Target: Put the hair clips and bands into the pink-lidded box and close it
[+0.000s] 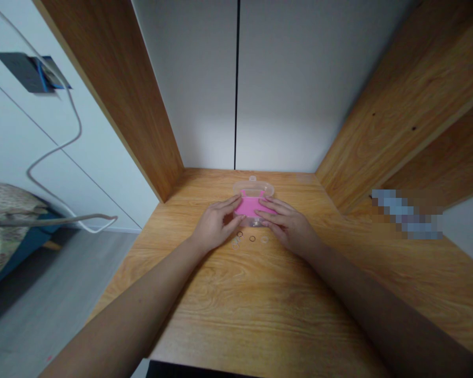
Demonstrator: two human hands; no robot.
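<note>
The smooth desktop [220, 310] looks wooden; on it, a clear plastic box [255, 223] and matt pink insert [249, 206]; behind it, 2 matt panels [197, 94].

Both hands are at a clear plastic box [256, 185] with a pink panel [249, 208], near the back of a wood-grain table [220, 325]. The left hand [216, 224] has its fingers and thumb at the panel's left edge; the right hand [290, 226] has its fingers laid across the right side. Whether either grips cannot be determined. Small rings, dark [252, 239] and pale [264, 240], lie in front of the box. White panels [291, 89] stand behind. At left, a pale cable [79, 118] hangs across a wall plate [18, 72].
</note>
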